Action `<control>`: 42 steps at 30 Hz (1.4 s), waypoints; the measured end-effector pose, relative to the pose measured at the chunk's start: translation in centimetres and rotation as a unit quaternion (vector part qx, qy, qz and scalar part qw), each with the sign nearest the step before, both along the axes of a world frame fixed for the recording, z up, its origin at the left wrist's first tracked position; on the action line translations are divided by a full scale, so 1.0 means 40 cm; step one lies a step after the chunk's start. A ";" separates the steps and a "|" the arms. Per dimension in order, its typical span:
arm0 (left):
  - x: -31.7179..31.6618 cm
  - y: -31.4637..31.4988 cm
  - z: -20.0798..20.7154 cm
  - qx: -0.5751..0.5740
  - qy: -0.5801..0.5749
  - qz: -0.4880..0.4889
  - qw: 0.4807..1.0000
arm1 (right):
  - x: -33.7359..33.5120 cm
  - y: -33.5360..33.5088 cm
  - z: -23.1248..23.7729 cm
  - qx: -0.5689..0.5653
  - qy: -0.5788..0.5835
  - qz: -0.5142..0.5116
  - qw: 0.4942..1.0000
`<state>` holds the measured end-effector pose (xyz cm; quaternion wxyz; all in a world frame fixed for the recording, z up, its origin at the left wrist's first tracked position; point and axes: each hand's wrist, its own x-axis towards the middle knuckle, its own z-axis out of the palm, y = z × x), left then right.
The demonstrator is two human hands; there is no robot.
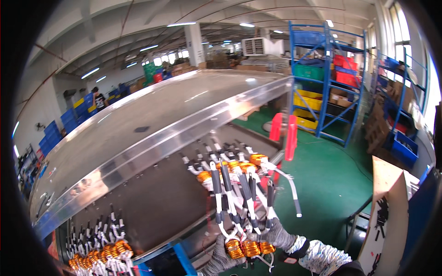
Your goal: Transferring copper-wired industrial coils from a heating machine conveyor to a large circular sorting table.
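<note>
Close to my body at the lower middle, I hold a bunch of copper-wound coils [251, 248] with white-sleeved leads and black ends standing upward. My left hand [219, 260], in a grey knit glove, closes round the bunch's left side; its fingers are partly hidden. From the right, my gloved right hand [280, 235] grips the bases of the leads, just above the copper windings. Just beyond my hands, a row of similar coils [237, 166] lies on the dark lower shelf [161, 198], leads pointing away and to the right.
Another row of coils [101, 255] sits at the lower left beside a blue frame [184, 260]. A metal-edged tabletop [184, 101] overhangs the shelf. Red guards [290, 138] stand at its right corner. Farther right are a blue rack [327, 83] with bins and an open carton [389, 198].
</note>
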<state>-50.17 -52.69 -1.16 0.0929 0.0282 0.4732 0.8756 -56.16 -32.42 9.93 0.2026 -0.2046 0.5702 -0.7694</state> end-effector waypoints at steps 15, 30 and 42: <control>-0.269 0.803 0.127 -0.108 0.189 -0.270 0.938 | 0.094 0.750 0.007 0.074 -0.003 -0.392 0.917; -0.749 1.455 0.213 -0.095 0.292 -0.405 0.861 | -0.207 1.227 -0.066 -0.194 0.072 -0.626 0.752; -0.881 2.044 0.328 -0.162 0.351 -0.526 0.757 | -0.309 1.651 -0.116 -0.322 0.108 -0.704 0.623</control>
